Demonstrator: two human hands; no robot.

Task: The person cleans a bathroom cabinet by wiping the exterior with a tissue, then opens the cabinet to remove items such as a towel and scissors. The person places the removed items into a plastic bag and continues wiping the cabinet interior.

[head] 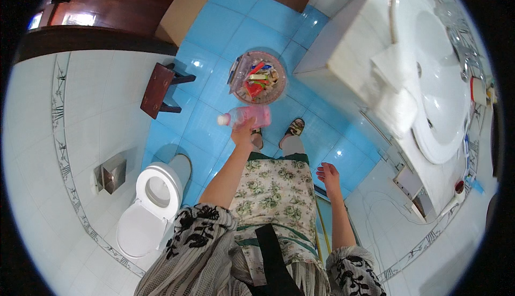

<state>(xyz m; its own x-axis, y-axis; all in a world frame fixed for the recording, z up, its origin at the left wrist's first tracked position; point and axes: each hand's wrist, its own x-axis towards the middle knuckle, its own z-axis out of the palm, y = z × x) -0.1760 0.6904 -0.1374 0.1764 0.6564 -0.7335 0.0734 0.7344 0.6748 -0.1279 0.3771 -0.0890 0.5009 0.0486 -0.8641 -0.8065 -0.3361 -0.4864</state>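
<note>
My left hand [242,132] is closed around a clear plastic bottle [261,116] with pink liquid inside and a white cap at its left end. The bottle lies sideways in the grip, over the blue tiled floor. Just beyond it stands a round pink basket [280,89] filled with mixed items, among them red and green pieces and a clear plastic bag. My right hand [328,172] hangs to the right of the floral apron [277,187], holding nothing, its fingers loosely bent and apart.
A white toilet [143,227] with a raised lid stands at the lower left, below a metal paper holder [110,174]. A small dark wooden stool [155,91] is by the left wall. To the right is a counter with a white washbasin [438,83] and a white cloth [396,109].
</note>
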